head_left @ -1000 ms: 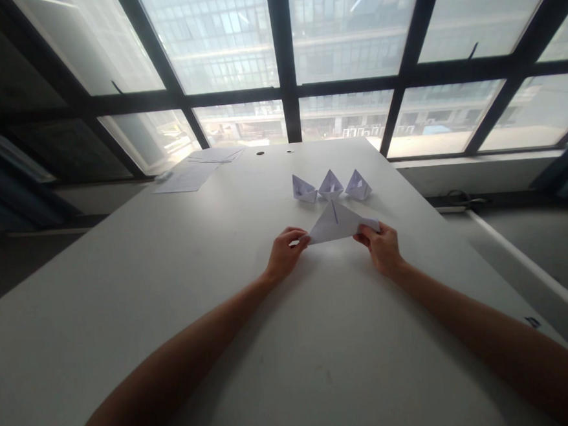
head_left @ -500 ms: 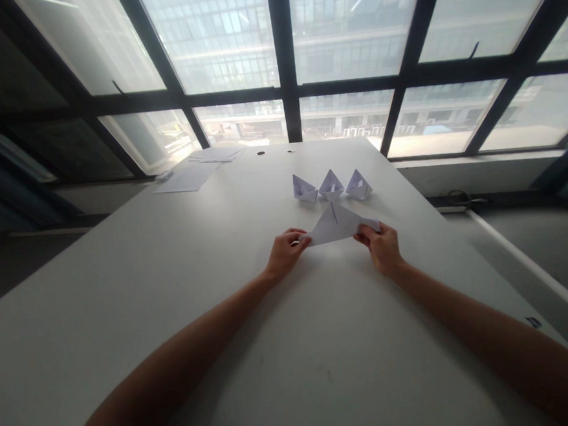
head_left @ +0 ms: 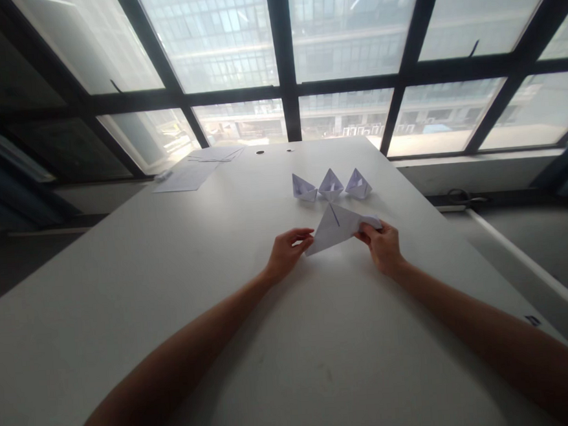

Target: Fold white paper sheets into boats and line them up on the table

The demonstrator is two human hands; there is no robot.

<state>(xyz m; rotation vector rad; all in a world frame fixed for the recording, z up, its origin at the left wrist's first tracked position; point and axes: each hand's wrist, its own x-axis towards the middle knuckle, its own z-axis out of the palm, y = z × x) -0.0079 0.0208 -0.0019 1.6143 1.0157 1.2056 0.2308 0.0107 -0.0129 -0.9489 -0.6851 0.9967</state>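
Note:
A folded sheet of white paper (head_left: pixel 334 230), roughly triangular with a slit running down from its peak, is held just above the table. My right hand (head_left: pixel 383 245) pinches its right corner between thumb and fingers, and a flap sticks out there. Beside the left corner is my left hand (head_left: pixel 289 251), thumb and fingers apart; its thumb tip is close to the paper's edge, and whether it touches I cannot tell. Behind the sheet three paper boats stand in a row: a left boat (head_left: pixel 304 189), a middle boat (head_left: pixel 331 186) and a right boat (head_left: pixel 358 184).
The white table (head_left: pixel 208 244) stretches away to large windows (head_left: pixel 339 27). Flat sheets of paper (head_left: pixel 184 177) lie at its far left. Two small dark spots are near the far edge. Beyond the right edge, a white pipe-like bar (head_left: pixel 531 264) runs low down.
My left hand has let go of the paper's left corner, and its fingers have parted. That corner has dipped towards me, tilting the sheet. My right hand keeps its hold.

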